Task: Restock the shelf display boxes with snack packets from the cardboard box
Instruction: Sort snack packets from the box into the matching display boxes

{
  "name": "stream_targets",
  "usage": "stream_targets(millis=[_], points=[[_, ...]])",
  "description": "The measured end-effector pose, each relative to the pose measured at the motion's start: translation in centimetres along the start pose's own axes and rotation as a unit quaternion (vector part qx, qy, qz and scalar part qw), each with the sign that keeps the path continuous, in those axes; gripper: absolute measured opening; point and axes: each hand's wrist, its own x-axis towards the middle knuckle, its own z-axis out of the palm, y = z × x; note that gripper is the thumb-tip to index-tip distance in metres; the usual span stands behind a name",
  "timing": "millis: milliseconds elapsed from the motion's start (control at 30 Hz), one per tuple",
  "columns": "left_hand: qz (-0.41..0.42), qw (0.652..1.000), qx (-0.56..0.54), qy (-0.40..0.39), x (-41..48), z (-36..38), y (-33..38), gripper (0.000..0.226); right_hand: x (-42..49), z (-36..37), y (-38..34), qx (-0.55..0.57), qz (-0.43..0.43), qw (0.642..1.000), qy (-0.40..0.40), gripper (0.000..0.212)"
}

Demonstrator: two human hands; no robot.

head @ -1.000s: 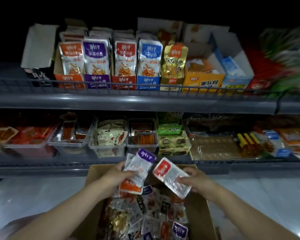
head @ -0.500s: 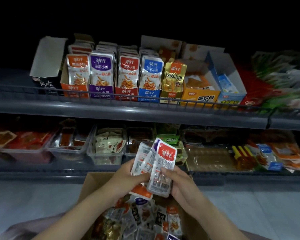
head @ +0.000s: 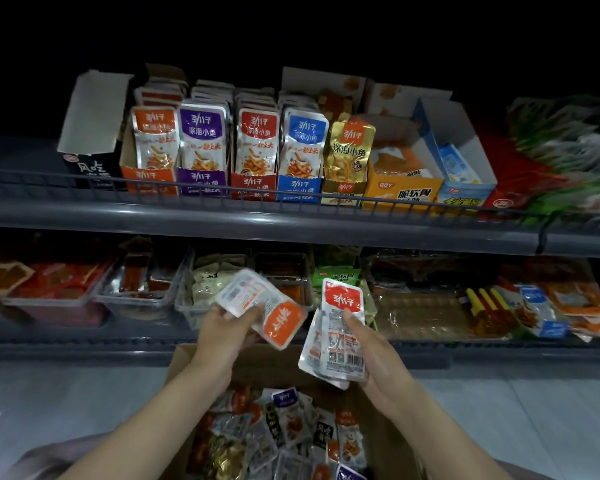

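Dim shop aisle: grey metal shelves (head: 257, 223) cross the upper frame, pale glossy floor (head: 66, 403) at lower left. At bottom centre, a brown cardboard box (head: 281, 368) holds crinkly foil packets (head: 291, 427). Mid-frame, the left hand (head: 222, 332) grips orange-ended pouches (head: 281, 323); the right hand (head: 374, 351) clasps a red-topped stack (head: 336, 351), below the display boxes (head: 253, 185).
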Motion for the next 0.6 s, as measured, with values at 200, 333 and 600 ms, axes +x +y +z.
stream_targets(millis=[200,333,600], points=[[-0.007,0.998,-0.024,-0.06,-0.3,0.9,-0.8,0.032,-0.3,1.1,1.8,0.016,0.043,0.999,-0.004,0.037],[-0.029,0.99,-0.022,-0.134,-0.7,1.6,-1.2,0.022,0.1,1.2,2.0,0.05,0.038,0.998,0.015,0.039],[-0.112,0.951,0.075,-0.278,-0.5,1.4,-0.6,0.04,0.8,0.7,0.6,0.068,0.018,0.998,0.002,0.027]])
